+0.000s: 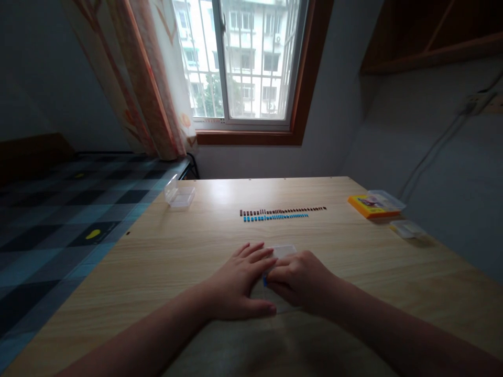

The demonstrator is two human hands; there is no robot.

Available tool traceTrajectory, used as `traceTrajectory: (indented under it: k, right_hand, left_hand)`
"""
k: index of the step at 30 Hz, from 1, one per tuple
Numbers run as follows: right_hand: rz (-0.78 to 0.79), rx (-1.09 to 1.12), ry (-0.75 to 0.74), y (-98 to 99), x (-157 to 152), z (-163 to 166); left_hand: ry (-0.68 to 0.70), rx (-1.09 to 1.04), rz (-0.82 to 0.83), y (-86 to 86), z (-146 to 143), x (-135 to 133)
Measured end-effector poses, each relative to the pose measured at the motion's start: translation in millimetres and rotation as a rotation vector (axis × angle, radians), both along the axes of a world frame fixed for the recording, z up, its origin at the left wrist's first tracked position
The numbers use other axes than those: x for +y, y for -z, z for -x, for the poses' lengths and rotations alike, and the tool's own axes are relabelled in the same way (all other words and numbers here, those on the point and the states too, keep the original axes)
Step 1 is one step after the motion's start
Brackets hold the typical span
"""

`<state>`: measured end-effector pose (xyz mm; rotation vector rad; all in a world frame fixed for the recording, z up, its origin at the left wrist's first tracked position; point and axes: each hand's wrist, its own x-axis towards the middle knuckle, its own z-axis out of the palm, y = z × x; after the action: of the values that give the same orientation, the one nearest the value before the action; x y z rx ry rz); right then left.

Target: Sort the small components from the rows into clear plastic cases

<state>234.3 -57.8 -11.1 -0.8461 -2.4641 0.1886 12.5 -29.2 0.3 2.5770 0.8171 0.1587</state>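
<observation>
Left hand (240,283): fingers spread; I'd brace the clear box (284,251) steady.
Right hand (301,276): curled at blue piece (265,281); grip, I can't tell.

Daylight from the barred sliding glass window (255,68) washes out the view beyond and glares on the far end of the pale wood-grained tabletop (219,192); soft shadow dims its near end, and the picture's corners look dark and stretched.

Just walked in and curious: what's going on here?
A person's left hand is spread at a clear plastic box on the table; the right hand is curled over the box. Something blue shows by the right hand; I can't tell whether it's gripped. Beyond lie a brown row and a blue row of small pieces.
</observation>
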Motion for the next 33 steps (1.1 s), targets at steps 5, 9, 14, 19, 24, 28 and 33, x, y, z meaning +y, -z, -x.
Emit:
traceTrajectory:
  k: [5, 9, 14, 19, 24, 28, 33]
  right_hand:
    - [0.015, 0.008, -0.018, -0.1, 0.7, -0.5]
    - [0.022, 0.018, -0.01, 1.1, 1.5, -0.9]
    - [0.03, 0.02, -0.019, 1.7, 1.1, -1.6]
    - [0.034, 0.013, -0.032, -1.1, 0.4, -3.0]
    - [0.028, -0.035, -0.008, -3.0, -1.2, -2.9]
    - [0.032, -0.026, 0.001, -2.7, -1.1, -2.2]
    - [0.038, -0.013, -0.016, -1.5, -0.5, -2.5]
  left_hand:
    - [0.004, -0.02, 0.0, 0.8, 0.2, -0.1]
    - [0.008, -0.032, 0.002, 0.3, 0.4, -0.4]
    - [0.008, -0.028, 0.011, 0.2, 0.4, 0.0]
    - [0.009, -0.027, 0.009, 0.2, 1.0, -0.1]
    - [0.009, -0.028, 0.006, -0.3, 0.5, -0.5]
    - [0.008, -0.023, 0.011, -1.2, 0.0, -0.6]
    - [0.006, -0.03, 0.009, -0.3, 0.5, 0.0]
